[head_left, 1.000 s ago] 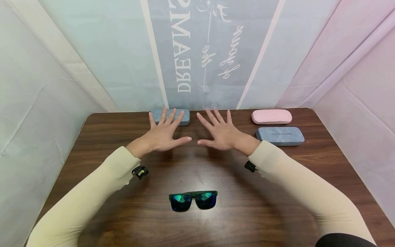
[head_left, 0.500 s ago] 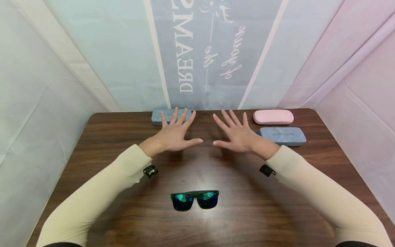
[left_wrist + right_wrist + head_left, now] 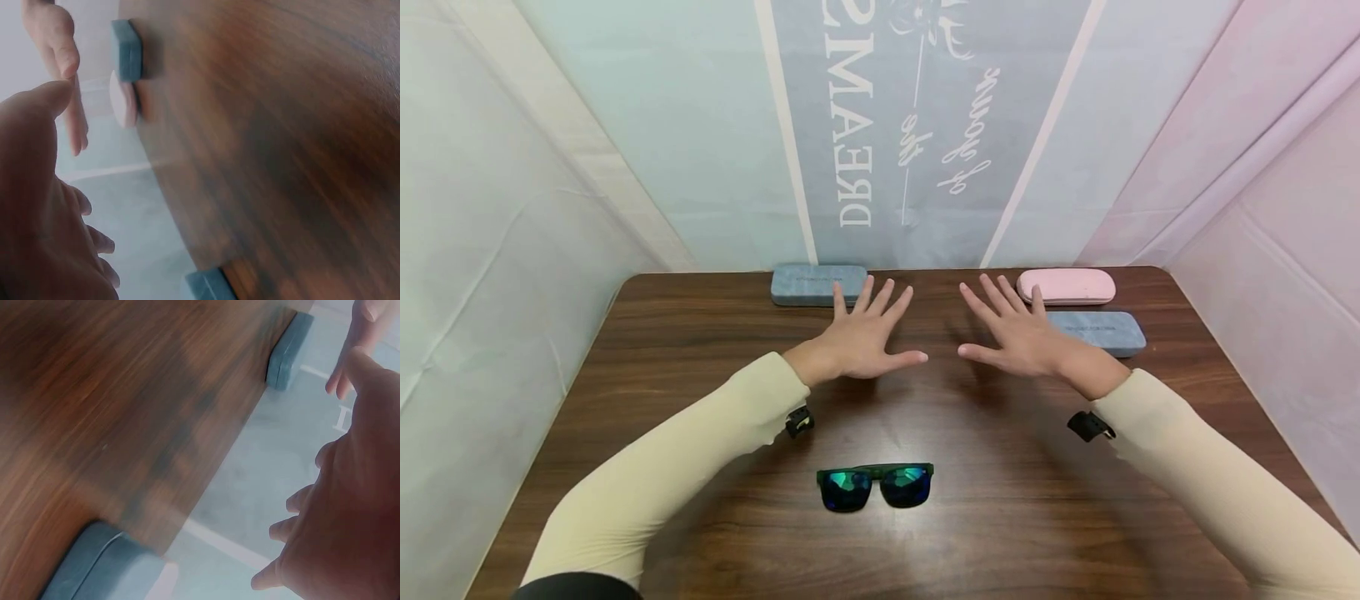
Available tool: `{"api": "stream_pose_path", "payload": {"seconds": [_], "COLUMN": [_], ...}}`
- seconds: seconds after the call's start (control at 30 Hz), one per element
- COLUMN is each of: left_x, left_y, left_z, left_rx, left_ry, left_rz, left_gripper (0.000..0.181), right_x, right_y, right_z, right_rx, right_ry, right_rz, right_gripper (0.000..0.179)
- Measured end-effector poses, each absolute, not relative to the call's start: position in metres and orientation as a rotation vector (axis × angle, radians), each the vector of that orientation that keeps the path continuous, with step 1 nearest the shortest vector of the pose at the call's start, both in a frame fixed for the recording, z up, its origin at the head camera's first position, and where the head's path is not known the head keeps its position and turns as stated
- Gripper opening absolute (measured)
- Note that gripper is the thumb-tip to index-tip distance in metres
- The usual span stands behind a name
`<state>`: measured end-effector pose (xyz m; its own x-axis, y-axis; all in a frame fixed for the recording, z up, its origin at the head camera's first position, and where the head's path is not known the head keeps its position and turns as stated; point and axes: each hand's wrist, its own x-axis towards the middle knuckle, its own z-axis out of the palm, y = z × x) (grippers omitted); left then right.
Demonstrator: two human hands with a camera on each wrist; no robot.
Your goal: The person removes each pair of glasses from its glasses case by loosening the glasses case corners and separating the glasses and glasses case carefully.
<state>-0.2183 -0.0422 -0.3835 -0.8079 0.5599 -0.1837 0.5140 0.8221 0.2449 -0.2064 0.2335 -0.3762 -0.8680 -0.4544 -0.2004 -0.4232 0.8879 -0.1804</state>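
Note:
Both hands hover palm down over the table with fingers spread, holding nothing. My left hand [image 3: 861,340] is nearest a blue glasses case [image 3: 808,286] at the back edge, its fingertips just overlapping the case's right end in the head view. Over on the right, my right hand [image 3: 1021,337] partly covers a second blue glasses case [image 3: 1105,332]; a pink glasses case [image 3: 1067,286] lies behind that one. Sunglasses [image 3: 876,487] with dark frames and blue-green mirrored lenses lie on the table, nearer the person than either hand. In the left wrist view the left thumb [image 3: 44,100] shows large.
The dark wood-grain table [image 3: 715,517] meets a printed fabric backdrop [image 3: 722,142] at its far edge. Pale fabric walls [image 3: 482,250] close in the left and right sides. A small black device [image 3: 1092,426] hangs under each wrist.
Both hands have shifted to the right, fingers still spread. The left hand uncovers most of the left blue case, while the right hand now overlaps the right blue case more. Sunglasses and cases stay put.

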Motion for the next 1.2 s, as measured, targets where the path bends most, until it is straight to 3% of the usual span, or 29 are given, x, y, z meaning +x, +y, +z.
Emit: {"api": "stream_pose_path", "payload": {"seconds": [1.2], "left_x": [-0.228], "left_y": [0.025], "left_z": [-0.398], "left_rx": [0.849], "left_ry": [2.704], "left_rz": [0.376], "left_gripper": [0.102], "right_x": [-0.191], "right_y": [0.351], "right_z": [-0.383], "right_rx": [-0.339], "right_ry": [2.825], "right_rz": [-0.406], "right_gripper": [0.089]}}
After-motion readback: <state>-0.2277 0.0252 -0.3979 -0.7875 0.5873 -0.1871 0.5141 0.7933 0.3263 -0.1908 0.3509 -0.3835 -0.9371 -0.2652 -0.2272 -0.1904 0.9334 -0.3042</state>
